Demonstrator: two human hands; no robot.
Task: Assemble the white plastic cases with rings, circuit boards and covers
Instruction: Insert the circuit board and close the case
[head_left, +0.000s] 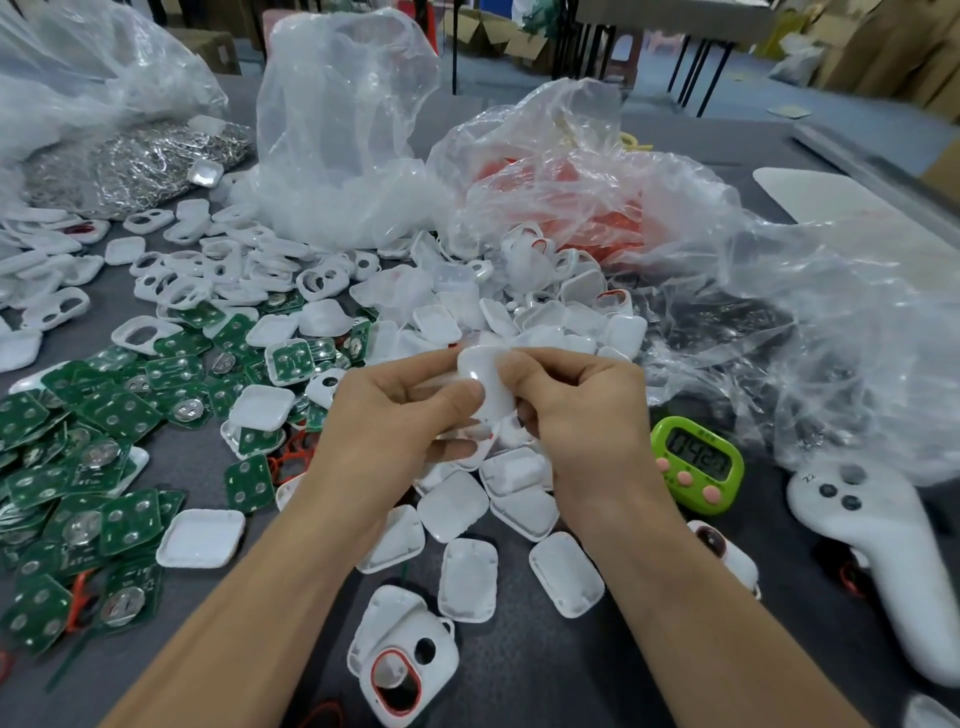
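Head view: both hands meet above the dark grey worktop (519, 654). The left hand (395, 415) and the right hand (582, 415) each curl fingers and thumb round one white rounded plastic case (485, 382), held in the air between them over the loose parts. This looks like the closing step, a cover being pressed on; whether a board sits inside is hidden. The next move likely calls for an even squeeze until the seam shuts.

Counts:
- one case in hand
- one white case with a red ring (402, 631) lying nearest
- green square circuit boards (124, 415) by the dozen at left
- white plastic covers (467, 579), about six near the wrists and many beyond
- one heap of silvery metal rings (140, 166)
- three clear plastic bags (337, 130)
- one lime-green digital timer (696, 462)
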